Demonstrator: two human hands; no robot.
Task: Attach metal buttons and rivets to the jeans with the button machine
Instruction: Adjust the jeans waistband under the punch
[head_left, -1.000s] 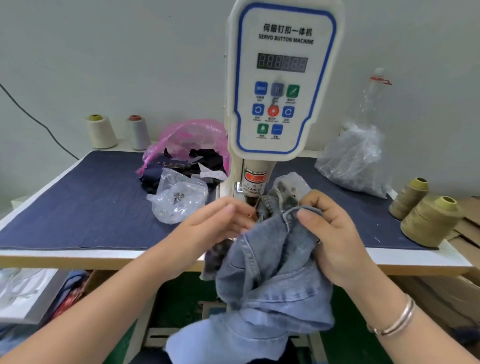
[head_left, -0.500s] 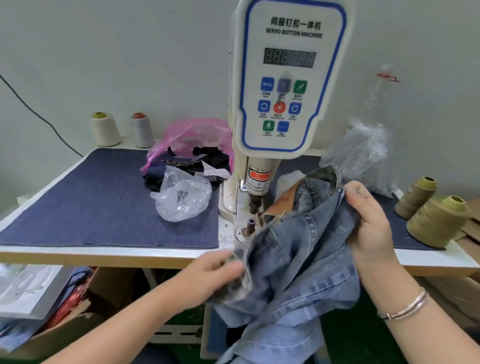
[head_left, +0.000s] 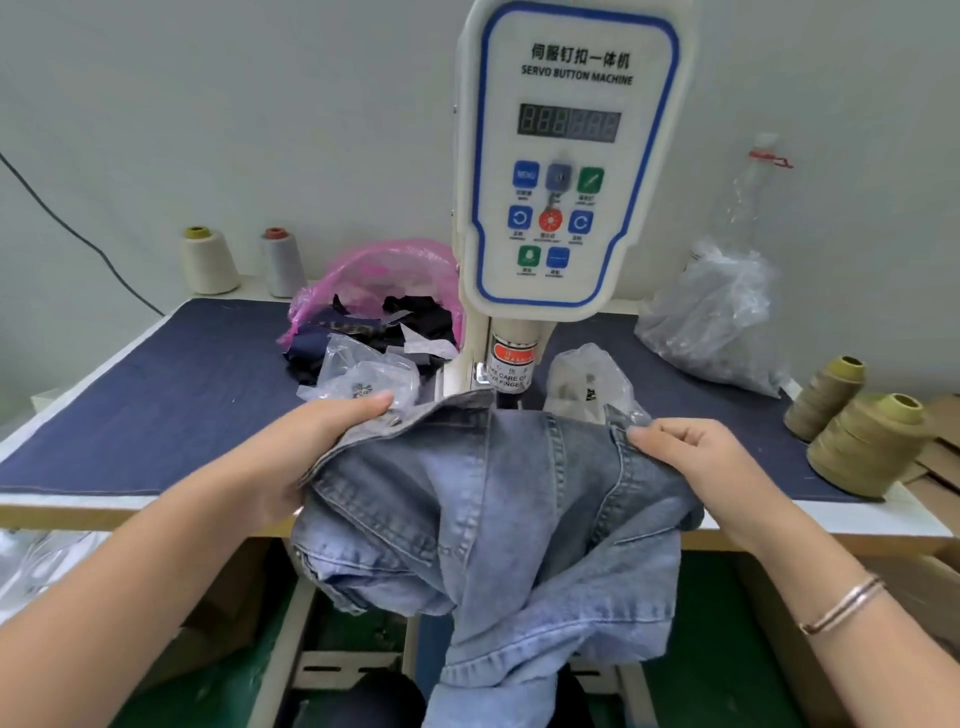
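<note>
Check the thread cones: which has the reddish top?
The grey cone at back left, beside the cream cone. The two olive cones sit at right.

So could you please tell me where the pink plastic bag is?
The pink plastic bag sits at the table's back, just left of the button machine, behind a clear bag.

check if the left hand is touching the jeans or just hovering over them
Touching. The head view shows the left hand gripping the jeans at the waistband edge, thumb on top and fingers wrapped under the denim.
</note>
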